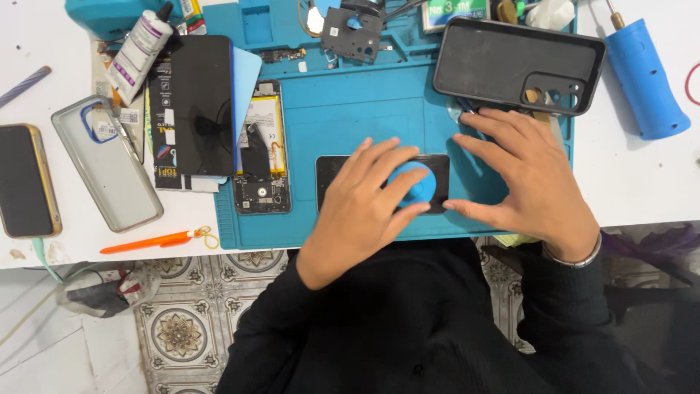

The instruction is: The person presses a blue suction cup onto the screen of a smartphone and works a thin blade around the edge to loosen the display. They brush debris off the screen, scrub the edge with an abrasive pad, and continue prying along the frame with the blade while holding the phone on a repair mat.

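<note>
The flat black rectangular phone [332, 175] lies face up near the front edge of the blue silicone repair mat [364, 109], close to the person's body, and a round blue suction cup [414, 184] sits on its right half; the low, central spot puts it where both hands can bear straight down on it. The left hand [361, 208] arches over the cup, its fingers curled around the dome in a closed grip on it, thumb at the lower right side, which looks suited to pressing the cup flat against the glass; the right hand [529, 175] lies beside it with its grip spread, fingers fanned on the mat, thumb tip touching the phone's right end, apparently to keep it from sliding. An opened phone body with a yellow-edged battery [261, 142] lies further left on the mat, well apart from the hands, and a loose black screen panel [198, 106] rests over printed packaging beside it; a dark phone case with camera cut-outs [510, 66] lies at the mat's upper right, just above the right hand. On the white counter [634, 182] lie a clear soft case [106, 164], a gold-rimmed phone [25, 179], an orange plastic pick [146, 241], a white glue tube [138, 51] and a blue cylindrical tool [645, 76], all pushed out of the working spot.
</note>
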A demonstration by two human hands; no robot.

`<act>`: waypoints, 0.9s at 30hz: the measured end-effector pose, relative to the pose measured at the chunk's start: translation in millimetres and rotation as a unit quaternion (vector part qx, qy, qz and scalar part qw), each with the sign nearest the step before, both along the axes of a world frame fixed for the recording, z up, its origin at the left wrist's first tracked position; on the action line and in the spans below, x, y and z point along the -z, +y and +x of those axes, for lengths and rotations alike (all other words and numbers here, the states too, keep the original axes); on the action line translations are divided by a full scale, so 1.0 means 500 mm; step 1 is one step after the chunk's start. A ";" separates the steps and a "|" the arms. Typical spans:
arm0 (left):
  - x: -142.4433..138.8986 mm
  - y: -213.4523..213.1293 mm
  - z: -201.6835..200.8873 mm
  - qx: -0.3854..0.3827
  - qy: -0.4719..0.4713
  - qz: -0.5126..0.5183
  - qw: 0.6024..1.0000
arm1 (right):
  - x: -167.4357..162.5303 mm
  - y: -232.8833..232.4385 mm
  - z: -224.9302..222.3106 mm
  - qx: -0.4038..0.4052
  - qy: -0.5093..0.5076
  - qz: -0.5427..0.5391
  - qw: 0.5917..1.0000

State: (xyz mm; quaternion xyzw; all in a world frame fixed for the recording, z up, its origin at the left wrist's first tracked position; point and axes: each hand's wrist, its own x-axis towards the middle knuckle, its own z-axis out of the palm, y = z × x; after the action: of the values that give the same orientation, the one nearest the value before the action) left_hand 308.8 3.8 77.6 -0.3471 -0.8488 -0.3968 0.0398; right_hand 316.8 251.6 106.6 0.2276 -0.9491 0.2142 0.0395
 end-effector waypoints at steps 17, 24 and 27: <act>-0.008 0.039 -0.014 -0.046 0.011 0.029 0.998 | -0.028 -0.017 0.002 0.009 0.055 0.106 0.993; -0.033 0.000 -0.032 -0.051 0.033 0.031 0.998 | -0.041 -0.051 -0.019 0.006 0.055 0.119 0.991; -0.032 -0.005 -0.037 -0.056 0.048 0.034 0.997 | -0.036 -0.052 -0.018 0.015 0.043 0.096 0.994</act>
State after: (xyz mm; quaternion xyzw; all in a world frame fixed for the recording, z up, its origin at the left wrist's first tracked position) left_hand 290.2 1.5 93.8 -0.3166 -0.8501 -0.4050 0.1142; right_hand 307.6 225.5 124.6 0.2254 -0.9659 0.1115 0.0618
